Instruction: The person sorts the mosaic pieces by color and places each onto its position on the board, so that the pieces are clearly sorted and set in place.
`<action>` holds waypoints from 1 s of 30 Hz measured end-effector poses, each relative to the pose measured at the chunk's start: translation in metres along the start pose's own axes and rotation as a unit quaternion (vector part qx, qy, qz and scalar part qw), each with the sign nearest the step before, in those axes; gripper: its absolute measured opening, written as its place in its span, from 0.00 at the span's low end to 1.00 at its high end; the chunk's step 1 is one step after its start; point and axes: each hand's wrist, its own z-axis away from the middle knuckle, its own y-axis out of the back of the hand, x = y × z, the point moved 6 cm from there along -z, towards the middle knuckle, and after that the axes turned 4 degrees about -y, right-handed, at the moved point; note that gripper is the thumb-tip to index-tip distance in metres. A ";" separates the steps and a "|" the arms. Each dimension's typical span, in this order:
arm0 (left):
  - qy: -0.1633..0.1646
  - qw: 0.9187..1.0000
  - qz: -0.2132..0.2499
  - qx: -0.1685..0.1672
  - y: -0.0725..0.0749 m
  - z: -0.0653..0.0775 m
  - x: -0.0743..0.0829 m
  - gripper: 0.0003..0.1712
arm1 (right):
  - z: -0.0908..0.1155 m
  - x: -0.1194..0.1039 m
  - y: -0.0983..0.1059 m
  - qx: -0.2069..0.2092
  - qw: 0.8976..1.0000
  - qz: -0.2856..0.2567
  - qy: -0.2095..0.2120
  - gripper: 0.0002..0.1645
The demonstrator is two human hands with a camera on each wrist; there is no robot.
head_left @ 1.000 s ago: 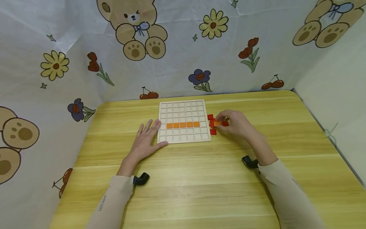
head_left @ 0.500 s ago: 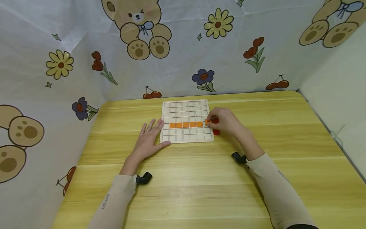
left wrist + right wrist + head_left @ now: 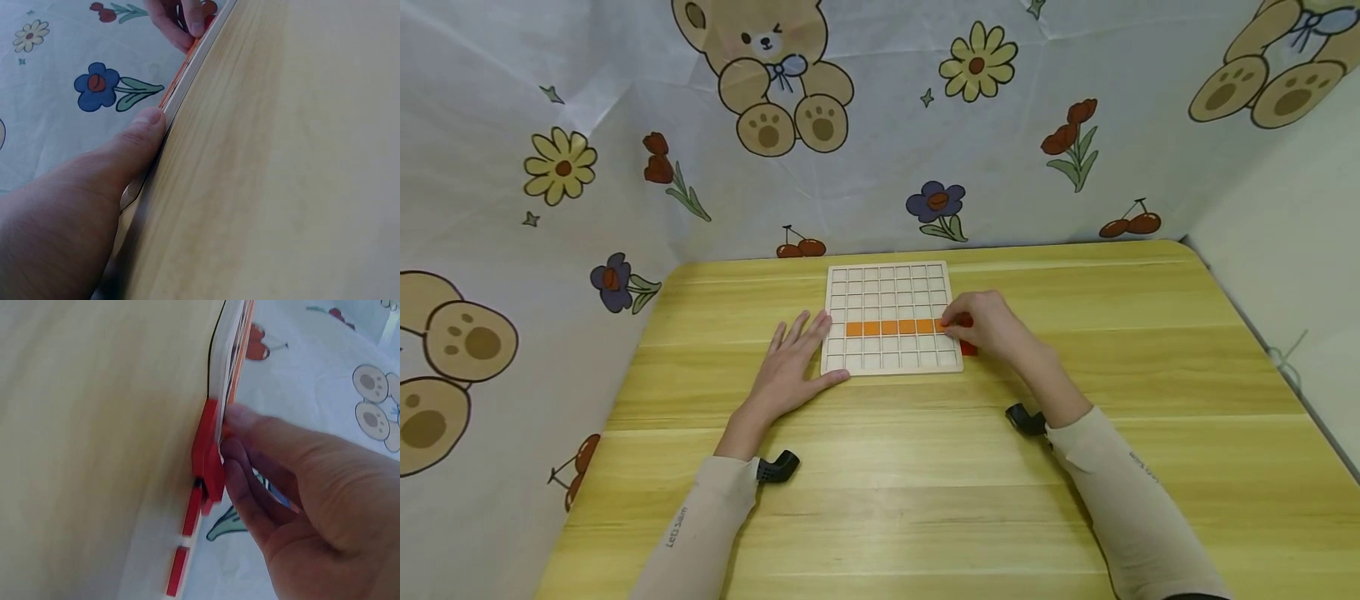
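Note:
A square wooden grid board (image 3: 887, 287) lies on the table, with a row of orange square tiles (image 3: 891, 327) set in its cells. My left hand (image 3: 790, 362) rests spread at the board's left edge, fingertips on the side and thumb (image 3: 147, 122) by the near corner. At the row's right end, my right hand (image 3: 996, 325) pinches one orange tile (image 3: 940, 326) low over the last cell, partly hidden by the fingers. Beside the board's right edge lie red tiles (image 3: 969, 349), mostly covered by that hand; the right wrist view shows several red tiles (image 3: 207, 450).
The wooden table (image 3: 880, 483) extends around the board on every side. Behind it hangs a white cloth (image 3: 865, 125) printed with bears and flowers. A black wrist camera (image 3: 778, 467) sits at the left cuff, another black camera (image 3: 1025, 419) at the right.
My right hand has moved left from the red tiles to the row's right end, bringing an orange tile down over the last cell. The left hand keeps its place on the board.

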 end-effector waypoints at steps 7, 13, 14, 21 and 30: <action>-0.001 1.000 0.002 0.001 0.000 0.000 0.000 0.59 | 0.002 -0.009 -0.004 -0.003 0.999 0.014 0.037 0.08; -0.002 1.000 0.000 0.001 -0.001 0.000 0.001 0.59 | 0.004 -0.007 -0.001 0.003 0.999 0.002 0.044 0.10; -0.002 1.000 0.000 0.001 0.000 0.000 0.001 0.59 | 0.005 -0.005 0.001 0.007 0.999 -0.004 0.041 0.11; -0.004 1.000 0.000 0.000 0.001 0.000 0.001 0.59 | 0.008 0.009 0.018 0.036 0.998 -0.008 0.051 0.13; -0.002 1.000 0.003 -0.004 0.000 0.000 0.000 0.59 | 0.013 0.015 0.024 -0.008 0.999 0.012 0.049 0.19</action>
